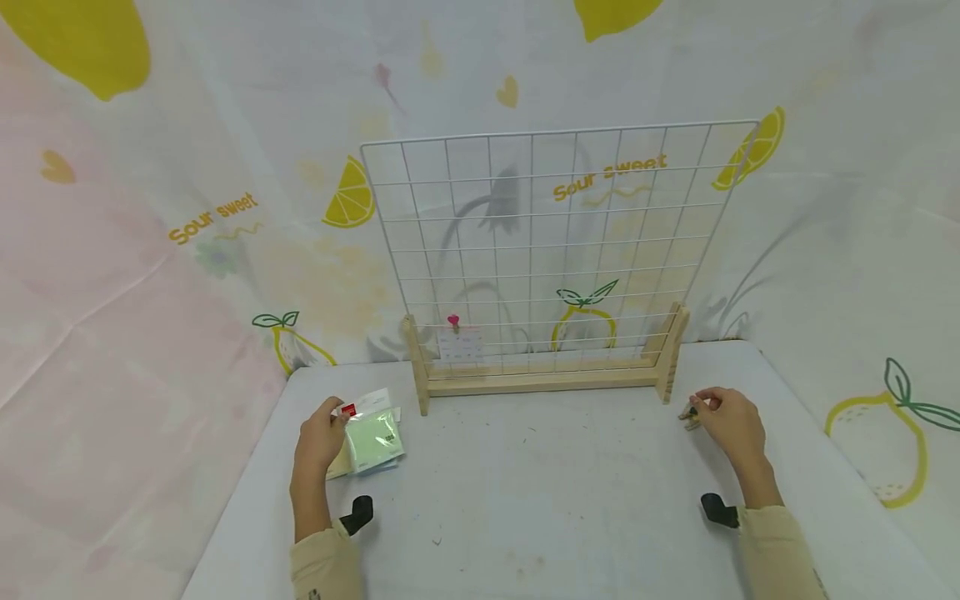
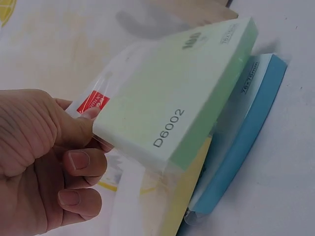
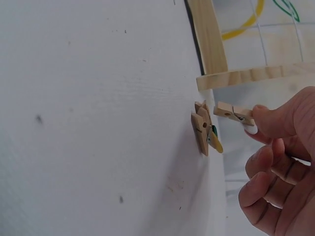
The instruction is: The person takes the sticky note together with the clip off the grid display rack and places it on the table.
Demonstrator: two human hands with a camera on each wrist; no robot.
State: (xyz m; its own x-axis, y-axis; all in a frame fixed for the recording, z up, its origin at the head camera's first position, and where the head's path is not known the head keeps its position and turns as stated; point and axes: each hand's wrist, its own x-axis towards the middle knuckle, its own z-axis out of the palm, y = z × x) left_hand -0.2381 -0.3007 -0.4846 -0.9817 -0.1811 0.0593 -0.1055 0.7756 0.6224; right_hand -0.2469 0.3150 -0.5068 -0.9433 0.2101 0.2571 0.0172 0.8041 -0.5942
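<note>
Between thumb and fingers, my left hand [image 1: 318, 437] pinches the clear wrapper of a green sticky note pad [image 2: 172, 93], which has a red label. Under it lie a blue sticky note pad [image 2: 246, 132] and a yellow one [image 2: 184, 201], each also wrapped. On the right side of the table, my right hand [image 1: 731, 423] pinches a small wooden clothespin [image 3: 231, 112] by one end. More clothespins [image 3: 201, 128], one with a yellow piece on it, lie on the table just beside it.
A white wire grid [image 1: 531, 250] stands upright in a wooden base [image 1: 540, 382] at the back of the table [image 1: 525, 483]. A card [image 1: 461, 343] hangs low on its left, held by a clip with a pink heart [image 1: 453, 320]. Behind is a lemon-print cloth [image 1: 225, 100].
</note>
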